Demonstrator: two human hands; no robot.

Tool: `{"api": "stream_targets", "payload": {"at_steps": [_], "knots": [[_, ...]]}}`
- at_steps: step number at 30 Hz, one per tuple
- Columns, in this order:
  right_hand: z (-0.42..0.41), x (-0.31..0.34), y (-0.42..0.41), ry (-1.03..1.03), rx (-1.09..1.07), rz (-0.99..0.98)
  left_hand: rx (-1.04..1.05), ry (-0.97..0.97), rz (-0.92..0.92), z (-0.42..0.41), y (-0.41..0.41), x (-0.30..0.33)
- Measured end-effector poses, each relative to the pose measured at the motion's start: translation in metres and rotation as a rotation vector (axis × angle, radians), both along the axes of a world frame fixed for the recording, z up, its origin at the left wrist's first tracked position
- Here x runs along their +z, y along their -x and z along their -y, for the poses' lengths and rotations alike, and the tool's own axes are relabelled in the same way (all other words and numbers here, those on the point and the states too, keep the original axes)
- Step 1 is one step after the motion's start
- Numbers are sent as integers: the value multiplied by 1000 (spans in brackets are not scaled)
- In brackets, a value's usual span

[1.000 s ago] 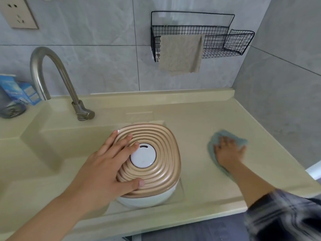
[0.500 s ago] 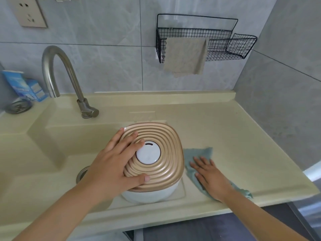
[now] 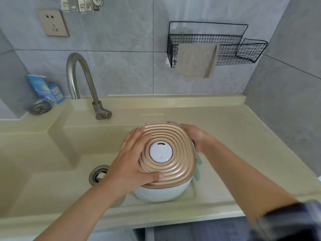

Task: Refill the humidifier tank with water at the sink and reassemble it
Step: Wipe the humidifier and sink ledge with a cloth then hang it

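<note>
The humidifier [image 3: 175, 136], a white body under a ribbed gold lid with a white round cap, stands on the counter [image 3: 243, 145] at the sink's right edge. My left hand [image 3: 128, 164] grips the lid's left side, thumb hooked over its front rim. My right hand [image 3: 196, 136] wraps around the far right corner of the humidifier, holding a blue-grey cloth [image 3: 198, 164] against its side. Most of the cloth and my right fingertips are hidden behind the humidifier.
The sink basin [image 3: 52, 153] with its drain [image 3: 98, 174] lies to the left, under a curved steel faucet [image 3: 81, 75]. Blue boxes [image 3: 45, 89] and a strainer [image 3: 40, 106] sit at the back left. A wire rack [image 3: 225, 47] with a beige towel [image 3: 196, 61] hangs on the wall.
My right hand has slid the cloth left across the counter and brought it up against the humidifier's right side. My left hand has stayed on the lid.
</note>
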State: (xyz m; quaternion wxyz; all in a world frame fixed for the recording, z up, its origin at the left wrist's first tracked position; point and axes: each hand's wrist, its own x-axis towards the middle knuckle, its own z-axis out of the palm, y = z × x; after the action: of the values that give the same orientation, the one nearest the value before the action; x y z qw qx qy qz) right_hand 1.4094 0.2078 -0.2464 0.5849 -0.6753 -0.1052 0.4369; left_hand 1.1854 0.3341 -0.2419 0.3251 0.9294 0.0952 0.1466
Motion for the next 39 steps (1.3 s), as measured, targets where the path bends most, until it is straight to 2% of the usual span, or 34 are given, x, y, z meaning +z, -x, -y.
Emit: {"api": "stream_targets", "payload": {"at_steps": [4, 6, 8, 10, 12, 14, 16, 18, 20, 21, 23, 25, 26, 28, 29, 33, 34, 36, 37, 39], "knots": [[-44, 42, -16, 266, 358, 194, -3, 142, 25, 2, 0, -2], [-67, 66, -9, 404, 557, 252, -2, 496, 108, 0, 3, -3], [-90, 84, 8, 536, 726, 406, 122, 878, 279, -7, 4, -5], [-108, 91, 33, 603, 848, 672, 369, 1017, 456, -19, 2, -6], [-119, 92, 67, 553, 1000, 915, 487, 1176, 586, -37, 5, -6], [-120, 93, 100, 506, 1213, 1141, 458, 1291, 556, -55, 7, -6], [-113, 93, 125, 473, 1359, 1403, 385, 1301, 423, -61, 4, -1], [-101, 89, 141, 384, 1357, 1614, 246, 1341, 291, -59, 1, 2], [-80, 88, 145, 196, 1236, 1667, 150, 1427, 210, -49, 1, 2], [-66, 88, 141, 59, 1101, 1654, 134, 1443, 193, -44, 1, -1], [-35, 85, 120, -209, 656, 1555, 142, 1362, 135, -32, 2, -12], [-7, 72, 93, -196, 240, 1384, 177, 1220, 109, -12, 5, -27], [5, 62, 82, -98, 148, 1268, 208, 1192, 133, -1, 6, -34], [22, 37, 70, 61, 107, 977, 362, 1206, 187, 22, 10, -48], [27, 25, 68, 66, 68, 849, 473, 1209, 200, 33, 10, -55], [37, -4, 64, -214, -272, 301, 739, 1312, 169, 85, 26, -66], [38, -8, 61, -266, -276, 195, 777, 1351, 133, 96, 30, -62], [39, -11, 60, -300, -187, 131, 897, 1482, 118, 106, 26, -48], [39, -11, 61, -303, -162, 138, 972, 1634, 170, 104, 22, -37], [39, -12, 60, -310, -163, 143, 1009, 2069, 275, 96, 10, -20]]}}
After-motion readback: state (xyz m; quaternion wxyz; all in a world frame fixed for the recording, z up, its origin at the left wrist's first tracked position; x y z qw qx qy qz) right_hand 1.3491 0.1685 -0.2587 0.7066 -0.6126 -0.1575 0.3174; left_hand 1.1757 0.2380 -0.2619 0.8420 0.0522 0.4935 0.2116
